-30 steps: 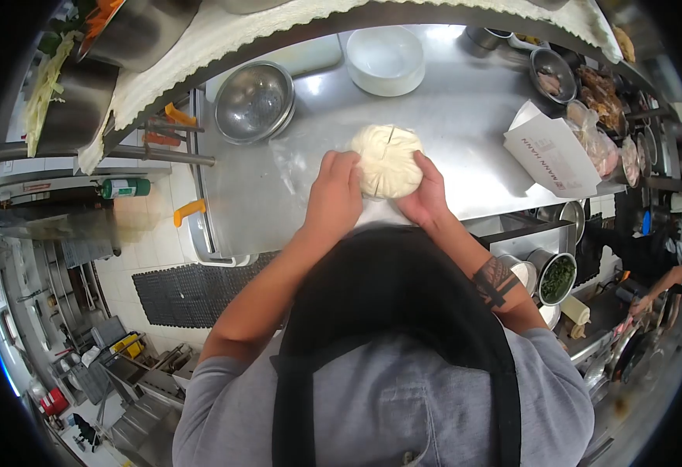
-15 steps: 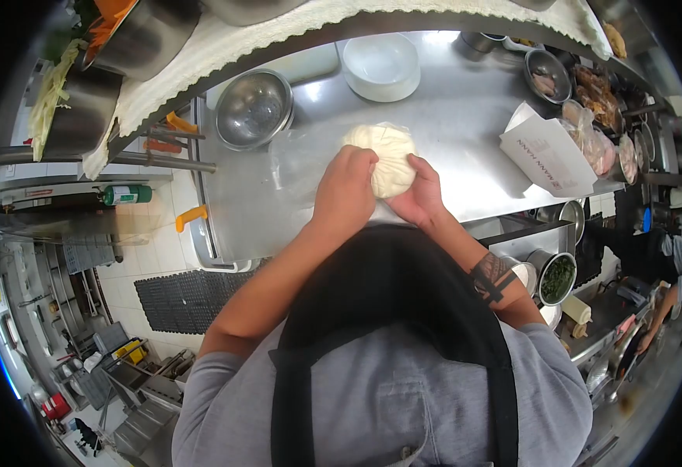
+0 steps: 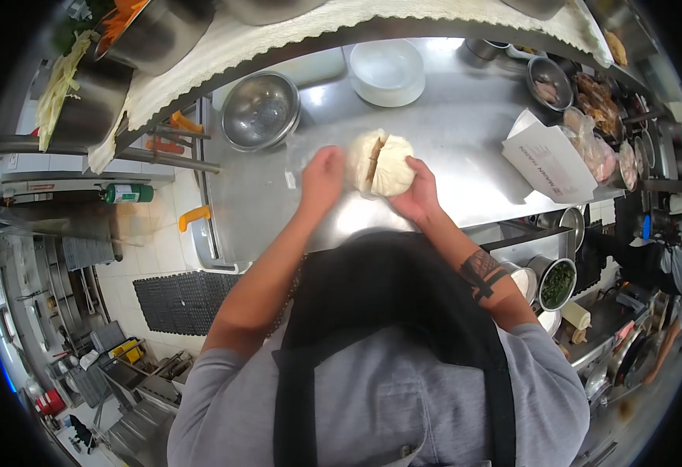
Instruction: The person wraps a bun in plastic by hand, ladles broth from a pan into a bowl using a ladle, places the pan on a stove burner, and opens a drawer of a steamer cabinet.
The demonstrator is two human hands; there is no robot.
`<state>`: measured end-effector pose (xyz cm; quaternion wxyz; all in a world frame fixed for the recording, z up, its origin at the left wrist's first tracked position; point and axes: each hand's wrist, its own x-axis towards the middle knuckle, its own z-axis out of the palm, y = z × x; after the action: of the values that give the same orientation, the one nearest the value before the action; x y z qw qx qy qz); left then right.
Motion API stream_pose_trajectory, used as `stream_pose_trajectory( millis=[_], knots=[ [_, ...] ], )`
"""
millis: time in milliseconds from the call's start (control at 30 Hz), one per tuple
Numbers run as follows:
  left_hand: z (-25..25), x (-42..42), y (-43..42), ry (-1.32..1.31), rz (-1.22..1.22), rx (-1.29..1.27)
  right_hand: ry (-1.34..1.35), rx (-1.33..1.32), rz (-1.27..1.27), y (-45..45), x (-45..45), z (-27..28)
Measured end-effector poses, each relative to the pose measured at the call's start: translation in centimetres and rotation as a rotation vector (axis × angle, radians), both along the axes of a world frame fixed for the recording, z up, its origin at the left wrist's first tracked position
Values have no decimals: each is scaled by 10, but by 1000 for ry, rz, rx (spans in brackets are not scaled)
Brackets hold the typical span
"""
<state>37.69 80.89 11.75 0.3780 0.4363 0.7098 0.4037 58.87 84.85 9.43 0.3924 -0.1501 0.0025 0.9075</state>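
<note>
A round, pale, pleated bun [image 3: 394,167] is split by a gap near its middle, and a brown inside shows along the gap. My right hand [image 3: 417,194] holds the bun's right side, thumb on top and fingers curled under it. To the left of the bun, a short distance away, my left hand [image 3: 323,183] is closed with the fingers curled in; whether it holds anything is hidden. A clear plastic bag [image 3: 300,149] lies around the left hand and by the bun's left side, its edges hard to make out.
A metal bowl [image 3: 261,111] and stacked white bowls [image 3: 387,71] stand on the steel table [image 3: 457,148]. To the right are a white printed paper bag [image 3: 547,157], a bowl of meat [image 3: 549,82] and bagged food. A pot of greens [image 3: 557,282] sits lower right. A co-worker's arm [image 3: 671,335] shows at far right.
My left hand has come off the bun and moved left. The bun's pleated top, whole before, now shows a split with brown inside. My right hand stays on the bun.
</note>
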Motion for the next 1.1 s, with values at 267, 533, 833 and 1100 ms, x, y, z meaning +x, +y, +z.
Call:
stream_pose_trajectory(
  millis=[267, 533, 833, 1100],
  knots=[
    [-18, 30, -19, 205, -109, 44, -228, -22, 90, -7, 17, -12],
    [6, 41, -11, 347, -144, 40, -13, -163, 170, 5, 18, -1],
    [7, 34, -9, 245, -148, -25, 31, -186, 209, 7, 20, -13],
    [102, 56, -1, 416, -519, 326, 228, -143, 100, -1, 26, 20]
  ],
)
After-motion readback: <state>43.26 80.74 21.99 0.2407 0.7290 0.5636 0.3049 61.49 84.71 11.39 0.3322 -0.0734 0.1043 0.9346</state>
